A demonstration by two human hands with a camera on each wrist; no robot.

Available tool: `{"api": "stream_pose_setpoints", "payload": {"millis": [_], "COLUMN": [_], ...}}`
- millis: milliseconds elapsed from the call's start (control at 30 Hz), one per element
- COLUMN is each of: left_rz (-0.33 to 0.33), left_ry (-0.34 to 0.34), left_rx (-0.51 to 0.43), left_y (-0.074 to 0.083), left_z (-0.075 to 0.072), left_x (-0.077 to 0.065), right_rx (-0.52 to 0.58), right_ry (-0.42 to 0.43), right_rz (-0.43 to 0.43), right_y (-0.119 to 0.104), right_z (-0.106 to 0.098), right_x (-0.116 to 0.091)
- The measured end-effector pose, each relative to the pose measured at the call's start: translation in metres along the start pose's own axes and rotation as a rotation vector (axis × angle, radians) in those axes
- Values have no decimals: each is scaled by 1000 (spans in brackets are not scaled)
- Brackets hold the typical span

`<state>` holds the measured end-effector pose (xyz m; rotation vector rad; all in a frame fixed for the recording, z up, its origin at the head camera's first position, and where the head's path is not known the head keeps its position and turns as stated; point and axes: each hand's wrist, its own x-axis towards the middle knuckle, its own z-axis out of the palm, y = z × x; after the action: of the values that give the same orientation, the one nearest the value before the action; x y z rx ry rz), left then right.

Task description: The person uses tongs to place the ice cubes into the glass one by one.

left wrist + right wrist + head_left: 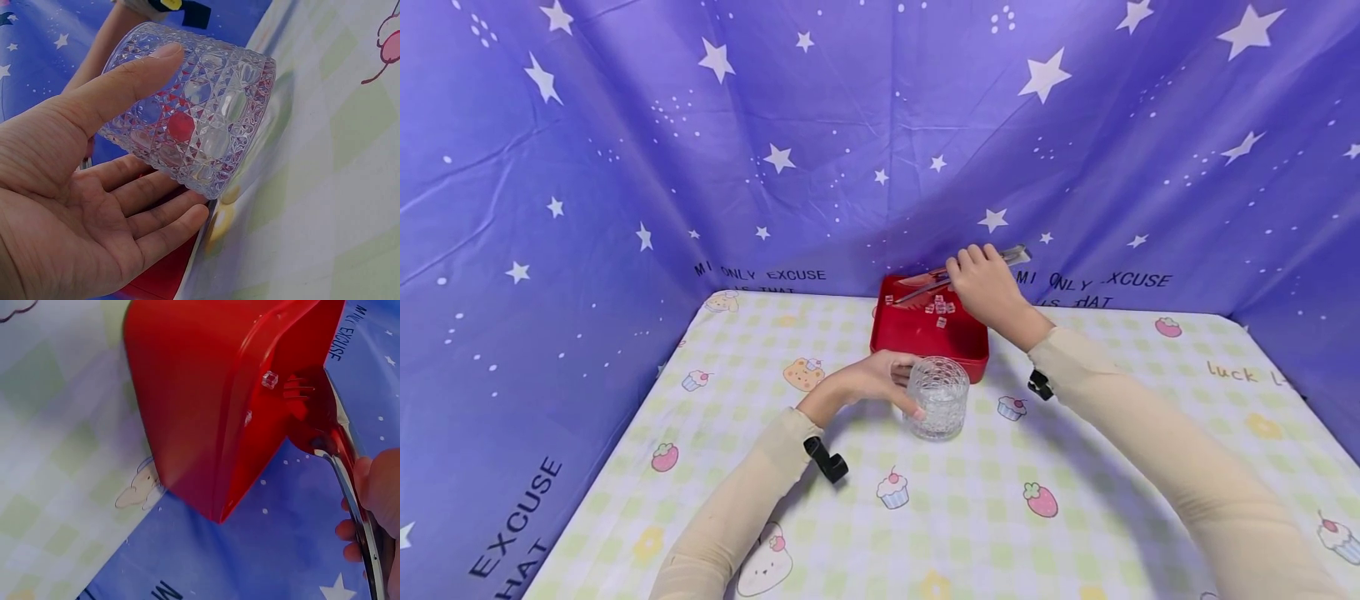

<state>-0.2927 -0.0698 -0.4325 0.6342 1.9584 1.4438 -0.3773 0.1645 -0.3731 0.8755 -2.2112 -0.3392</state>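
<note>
A clear cut-glass tumbler (937, 398) stands on the cloth just in front of a red tray (925, 340). At its left side is my left hand (880, 379), thumb against the glass and the other fingers (165, 215) stretched out straight, with a gap at the palm. My right hand (988, 287) grips shiny metal tongs (350, 494) by the handle, above the tray's back right. One arm of the tongs ends in fork tines; the arms stand apart, inside the tray. Several small clear cubes (941, 307) lie in the tray, one near a tong tip.
A checked cloth (955, 533) printed with cupcakes and strawberries covers the table. Purple star-printed curtain (850, 167) hangs close behind the tray and along both sides. A black strap (825, 460) is on the left wrist, another black band (1040, 384) on the right.
</note>
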Motion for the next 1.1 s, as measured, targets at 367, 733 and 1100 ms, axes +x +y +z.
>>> {"api": "stream_pose_setpoints", "payload": {"millis": [367,733,1100], "left_rz": [2,7,-2], "left_ry": [7,-4,0], "left_rx": [-12,-12,-11], "left_y": [-1,-2,-2], "left_z": [0,1,-1], "left_x": [2,2,1], "right_rx": [5,57,104], "right_ry": [-107,-213,-238], "right_rz": [47,85,88], "right_y": [-11,-14,-20], "right_z": [15,25,30], "right_x": [20,26,33]}}
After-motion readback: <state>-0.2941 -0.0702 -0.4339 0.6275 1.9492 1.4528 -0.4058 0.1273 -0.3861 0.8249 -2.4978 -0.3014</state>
